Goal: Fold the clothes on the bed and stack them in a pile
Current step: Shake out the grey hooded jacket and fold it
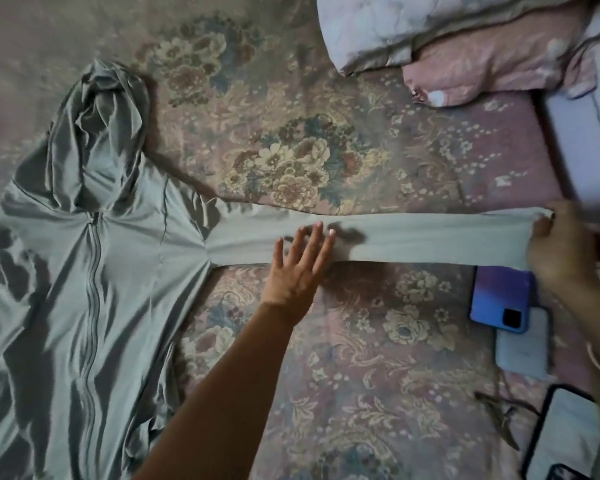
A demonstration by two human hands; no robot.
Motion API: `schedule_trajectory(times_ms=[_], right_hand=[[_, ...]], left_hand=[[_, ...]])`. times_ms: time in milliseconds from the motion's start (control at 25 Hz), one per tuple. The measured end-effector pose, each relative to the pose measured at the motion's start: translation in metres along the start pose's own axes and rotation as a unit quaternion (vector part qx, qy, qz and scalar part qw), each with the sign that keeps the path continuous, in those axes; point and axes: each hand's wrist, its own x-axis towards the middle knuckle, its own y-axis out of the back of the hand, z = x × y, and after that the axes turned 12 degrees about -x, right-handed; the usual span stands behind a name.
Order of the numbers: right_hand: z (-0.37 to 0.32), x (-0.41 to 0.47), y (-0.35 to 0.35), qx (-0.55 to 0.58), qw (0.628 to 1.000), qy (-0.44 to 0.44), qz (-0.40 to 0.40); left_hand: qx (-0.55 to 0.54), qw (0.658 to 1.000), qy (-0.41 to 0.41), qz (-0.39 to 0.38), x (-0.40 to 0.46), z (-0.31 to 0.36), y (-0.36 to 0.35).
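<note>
A grey-green zip-up hooded jacket (84, 265) lies face up on the floral bed cover (291, 161), hood toward the top left. One sleeve (413, 240) is stretched straight out to the right. My left hand (298, 265) lies flat with straight spread fingers on the middle of that sleeve. My right hand (558, 247) grips the sleeve's cuff at the far right, holding it taut.
A blue phone (499, 299) and a pale phone (523, 348) lie just below the cuff. A black-edged tablet (561, 438) with a cable sits at the lower right. A folded quilt (395, 26) and a pink pillow (492, 60) lie at the top right.
</note>
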Motion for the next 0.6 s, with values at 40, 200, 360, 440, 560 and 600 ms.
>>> schedule_trajectory(times_ms=[40, 200, 360, 440, 560, 600], right_hand=[[0.003, -0.001, -0.002, -0.023, 0.999, 0.026, -0.005], [0.01, -0.008, -0.014, -0.098, 0.995, 0.005, 0.014], [0.02, -0.017, -0.029, -0.135, 0.99, 0.027, 0.022], [0.026, -0.022, -0.041, -0.229, 0.968, 0.089, -0.057], [0.041, -0.015, -0.057, -0.305, 0.937, 0.167, -0.033], [0.045, -0.014, -0.06, -0.347, 0.919, 0.184, 0.015]], left_hand=[[-0.009, 1.0, 0.009, -0.024, 0.003, 0.001, -0.002], [0.013, 0.993, 0.023, -0.115, 0.007, -0.003, -0.035], [-0.01, 0.981, 0.035, -0.188, 0.003, 0.02, -0.023], [-0.03, 0.967, 0.074, -0.244, 0.001, 0.029, -0.012], [-0.03, 0.982, 0.109, -0.152, 0.012, 0.025, -0.003], [-0.034, 0.987, 0.107, -0.113, 0.02, 0.017, -0.004]])
